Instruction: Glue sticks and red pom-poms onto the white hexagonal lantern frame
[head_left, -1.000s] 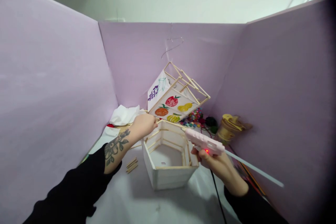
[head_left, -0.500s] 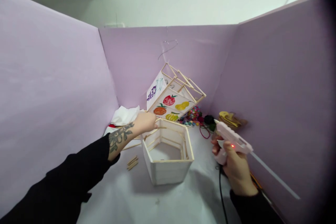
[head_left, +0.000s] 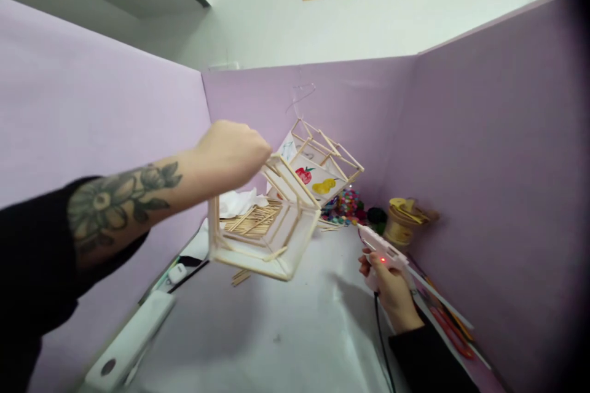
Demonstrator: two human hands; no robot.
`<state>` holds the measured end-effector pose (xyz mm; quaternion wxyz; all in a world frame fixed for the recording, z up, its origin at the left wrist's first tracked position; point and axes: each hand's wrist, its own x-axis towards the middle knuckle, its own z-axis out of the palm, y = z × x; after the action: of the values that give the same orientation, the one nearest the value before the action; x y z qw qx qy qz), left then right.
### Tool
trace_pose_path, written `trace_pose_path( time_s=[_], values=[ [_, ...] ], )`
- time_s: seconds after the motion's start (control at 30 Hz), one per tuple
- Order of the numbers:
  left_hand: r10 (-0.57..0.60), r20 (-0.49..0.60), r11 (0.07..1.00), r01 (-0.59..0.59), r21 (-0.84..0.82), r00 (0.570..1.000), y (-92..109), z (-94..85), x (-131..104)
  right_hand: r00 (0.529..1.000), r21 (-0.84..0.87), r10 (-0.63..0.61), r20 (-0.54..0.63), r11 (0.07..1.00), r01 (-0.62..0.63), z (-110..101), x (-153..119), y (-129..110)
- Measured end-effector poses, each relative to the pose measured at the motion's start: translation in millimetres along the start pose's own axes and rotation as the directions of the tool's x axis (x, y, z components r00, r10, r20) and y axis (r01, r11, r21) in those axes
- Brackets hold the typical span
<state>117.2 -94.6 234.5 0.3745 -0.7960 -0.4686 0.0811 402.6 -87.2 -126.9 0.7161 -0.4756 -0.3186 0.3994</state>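
Note:
My left hand [head_left: 235, 150] is closed on the top rim of a white-sided stick frame [head_left: 302, 239], which hangs tilted above the table with its open side facing me. Its fingertips are mostly hidden behind the hand. On the right, my right hand [head_left: 387, 282] grips a pale pink glue gun [head_left: 380, 249] with a small red light lit. The gun's nozzle points up and to the left, a long glue stick juts from its back, and a black cord hangs below. Behind the frame, a stick lantern [head_left: 322, 166] with painted fruit panels hangs from a wire.
Many thin sticks [head_left: 253, 220] and white paper [head_left: 242, 201] lie behind the frame. Colourful beads [head_left: 348, 204] and a spool [head_left: 399, 224] sit at the back right. A long white device [head_left: 131, 338] lies front left, red-handled scissors [head_left: 452, 331] at right.
My left hand has lifted the white frame off the table, up and to the left, and tilted it. My right hand with the glue gun appears slightly further left. The view has shifted.

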Motion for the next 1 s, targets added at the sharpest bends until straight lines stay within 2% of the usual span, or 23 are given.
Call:
trace_pose_path(
  time_s=[0.07,0.17,0.23,0.33,0.43,0.53,0.6,0.7,0.77,0.8,0.87,1.0],
  values=[
    [0.030,-0.021,0.995,-0.028,0.100,0.999,-18.3,2.3,1.7,1.000,-0.016,0.010,0.001,1.000,-0.010,-3.0,0.6,5.7],
    [0.051,-0.051,0.986,-0.042,0.160,0.997,-47.5,16.9,0.9,0.999,-0.040,0.033,0.014,0.999,-0.032,-7.3,1.5,10.9],
    [0.073,-0.112,0.981,-0.051,0.188,0.991,-68.1,27.5,-3.9,0.998,-0.055,0.058,0.035,0.997,-0.056,-9.3,2.1,11.9],
    [0.136,-0.160,0.982,-0.112,0.152,0.978,-97.1,37.7,-16.6,0.995,-0.078,0.081,0.059,0.994,-0.076,-10.7,2.8,11.4],
    [0.230,-0.128,0.973,-0.227,0.040,0.965,-113.9,40.9,-32.8,0.994,-0.108,0.084,0.066,0.991,-0.076,-10.8,3.0,11.1],
    [0.373,-0.054,0.923,-0.377,-0.085,0.926,-109.9,40.1,-48.0,0.994,-0.131,0.082,0.074,0.989,-0.072,-10.7,2.2,11.6],
    [0.488,-0.018,0.861,-0.484,-0.156,0.873,-96.8,38.3,-55.1,0.993,-0.139,0.082,0.080,0.988,-0.071,-10.5,0.7,11.2],
    [0.617,-0.042,0.764,-0.611,-0.208,0.786,-70.5,35.6,-58.4,0.992,-0.155,0.093,0.090,0.985,-0.078,-10.0,-2.3,9.4],
    [0.653,-0.079,0.725,-0.651,-0.224,0.753,-55.1,35.7,-56.0,0.991,-0.169,0.099,0.093,0.982,-0.082,-9.7,-3.6,8.7],
    [0.653,-0.087,0.721,-0.652,-0.236,0.753,-49.2,36.6,-54.0,0.991,-0.178,0.100,0.092,0.981,-0.083,-9.8,-3.8,8.9],
    [0.622,-0.072,0.744,-0.617,-0.257,0.780,-41.9,38.8,-49.2,0.992,-0.198,0.097,0.085,0.977,-0.078,-10.4,-3.1,10.2],
    [0.471,0.030,0.846,-0.442,-0.299,0.882,-40.2,35.7,-42.5,0.994,-0.237,0.084,0.069,0.969,-0.065,-13.1,1.5,15.0]
  ],
)
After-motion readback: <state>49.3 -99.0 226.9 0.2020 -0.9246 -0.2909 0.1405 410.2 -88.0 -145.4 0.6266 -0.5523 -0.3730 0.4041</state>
